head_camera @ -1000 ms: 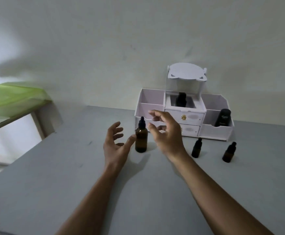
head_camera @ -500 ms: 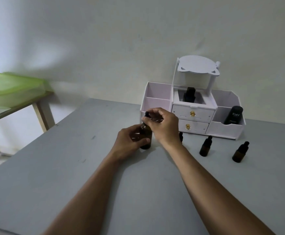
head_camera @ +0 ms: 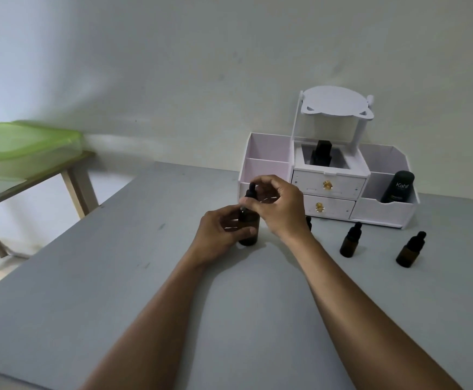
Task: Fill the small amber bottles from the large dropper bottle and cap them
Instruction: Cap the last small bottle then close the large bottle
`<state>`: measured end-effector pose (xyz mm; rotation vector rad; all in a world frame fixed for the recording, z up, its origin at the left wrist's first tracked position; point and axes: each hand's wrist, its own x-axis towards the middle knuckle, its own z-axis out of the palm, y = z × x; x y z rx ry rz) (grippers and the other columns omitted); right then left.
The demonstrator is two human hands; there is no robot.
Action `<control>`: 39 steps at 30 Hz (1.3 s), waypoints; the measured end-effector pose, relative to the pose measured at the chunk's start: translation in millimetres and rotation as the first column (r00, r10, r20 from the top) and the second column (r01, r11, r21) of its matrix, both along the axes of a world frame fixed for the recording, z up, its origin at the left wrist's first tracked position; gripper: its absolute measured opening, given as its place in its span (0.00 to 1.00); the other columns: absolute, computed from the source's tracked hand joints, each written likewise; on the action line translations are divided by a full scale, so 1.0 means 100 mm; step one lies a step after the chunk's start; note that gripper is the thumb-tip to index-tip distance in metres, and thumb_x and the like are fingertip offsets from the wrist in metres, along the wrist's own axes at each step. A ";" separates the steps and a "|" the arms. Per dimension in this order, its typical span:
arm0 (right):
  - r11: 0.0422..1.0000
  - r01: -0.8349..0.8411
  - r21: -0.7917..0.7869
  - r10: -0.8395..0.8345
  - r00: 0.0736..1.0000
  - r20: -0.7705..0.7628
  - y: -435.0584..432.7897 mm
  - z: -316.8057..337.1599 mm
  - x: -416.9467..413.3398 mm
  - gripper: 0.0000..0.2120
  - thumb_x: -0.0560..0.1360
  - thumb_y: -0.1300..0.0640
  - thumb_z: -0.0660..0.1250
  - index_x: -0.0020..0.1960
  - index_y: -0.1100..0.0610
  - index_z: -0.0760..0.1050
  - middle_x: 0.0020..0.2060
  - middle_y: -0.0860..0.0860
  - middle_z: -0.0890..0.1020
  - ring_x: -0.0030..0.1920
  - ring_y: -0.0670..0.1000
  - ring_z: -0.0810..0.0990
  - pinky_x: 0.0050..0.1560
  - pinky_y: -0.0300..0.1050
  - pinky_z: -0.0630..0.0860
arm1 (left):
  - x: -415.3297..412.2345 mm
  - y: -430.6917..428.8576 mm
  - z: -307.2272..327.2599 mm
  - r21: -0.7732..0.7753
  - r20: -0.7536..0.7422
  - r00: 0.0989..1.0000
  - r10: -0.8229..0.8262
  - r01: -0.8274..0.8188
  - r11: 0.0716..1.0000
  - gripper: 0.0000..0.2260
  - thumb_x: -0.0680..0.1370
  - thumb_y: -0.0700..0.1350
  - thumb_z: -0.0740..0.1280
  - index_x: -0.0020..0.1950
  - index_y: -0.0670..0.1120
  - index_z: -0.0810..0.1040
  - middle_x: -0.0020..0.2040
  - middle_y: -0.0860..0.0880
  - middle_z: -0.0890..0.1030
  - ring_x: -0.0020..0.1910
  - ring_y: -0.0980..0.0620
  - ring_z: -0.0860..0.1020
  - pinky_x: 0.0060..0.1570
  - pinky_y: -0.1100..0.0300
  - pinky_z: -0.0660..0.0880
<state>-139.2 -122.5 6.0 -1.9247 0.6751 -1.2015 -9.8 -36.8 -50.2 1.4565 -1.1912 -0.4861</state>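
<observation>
Counter (head_camera: 117,319) carries the large dropper bottle (head_camera: 248,238), standing before the white organizer (head_camera: 384,212). Since a second ago both open hands have closed: left hand (head_camera: 218,235) wraps its body, right hand (head_camera: 279,205) apparently pinches its dropper cap (head_camera: 250,190).

Two bare forearms entering from 6 o'clock, converging toward the centre. Left hand (head_camera: 215,235) low, palm turned inward toward 3 o'clock, fingers (head_camera: 236,230) curled in a closed wrap, thumb on the near side. Right hand (head_camera: 279,205) just above and toward 1 o'clock of the left, wrist bent downward, knuckles up, thumb and fingertips pinched together at its 9 o'clock side. Hands nearly touching; forearms well apart near the frame's bottom edge.
</observation>
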 end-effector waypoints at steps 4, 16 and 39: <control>0.997 -0.074 0.028 0.072 0.996 0.046 -0.04 0.03 -0.05 0.15 0.70 0.59 0.76 0.56 0.52 0.82 0.45 0.49 0.85 0.48 0.47 0.84 0.50 0.42 0.82 | 0.00 0.00 0.01 -0.004 -0.046 0.999 -0.004 0.004 1.000 0.23 0.71 0.39 0.79 0.65 0.46 0.82 0.55 0.50 0.87 0.52 0.55 0.86 0.56 0.60 0.81; 0.999 -0.018 0.027 0.016 0.998 0.067 -0.03 -0.02 -0.02 0.12 0.68 0.62 0.79 0.50 0.53 0.84 0.40 0.48 0.86 0.41 0.47 0.85 0.48 0.42 0.83 | 0.00 -0.01 -0.02 0.003 -0.073 0.997 -0.002 0.002 1.000 0.24 0.70 0.39 0.80 0.65 0.45 0.81 0.55 0.49 0.87 0.53 0.55 0.86 0.58 0.58 0.81; 1.000 0.005 0.006 -0.006 0.990 0.142 0.04 -0.11 0.03 0.12 0.71 0.63 0.75 0.54 0.55 0.84 0.45 0.49 0.86 0.45 0.47 0.84 0.52 0.48 0.83 | 0.00 -0.01 -0.03 0.005 -0.089 0.996 0.003 -0.003 1.000 0.24 0.70 0.38 0.79 0.65 0.44 0.81 0.54 0.48 0.87 0.53 0.53 0.86 0.59 0.53 0.81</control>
